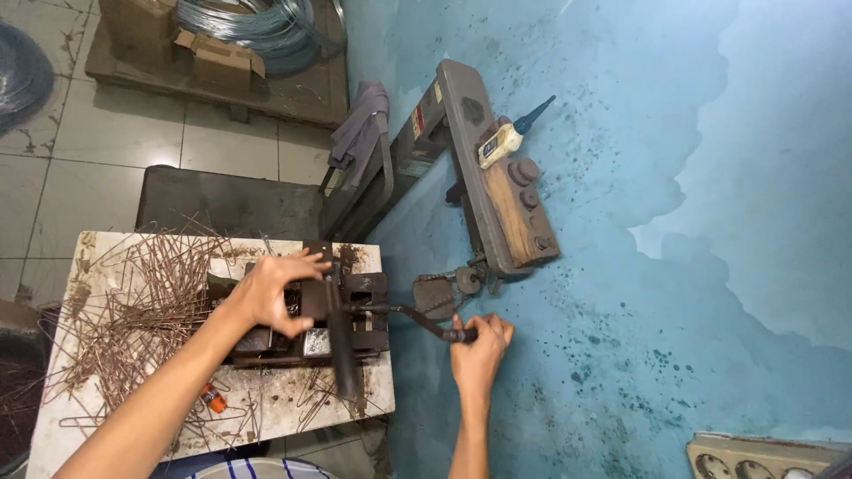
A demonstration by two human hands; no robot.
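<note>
The left hand (271, 293) lies palm down with fingers spread and curled forward, its bare forearm running in from the lower left, wrist nearly straight. The right hand (477, 344) is closed in a fist-like grip, knuckles up, its forearm rising almost vertically from the bottom edge.

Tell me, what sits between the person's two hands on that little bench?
In the head view, the dark metal bending jig lies between the left hand resting on it and the right hand, which grips the jig's crank handle.
</note>
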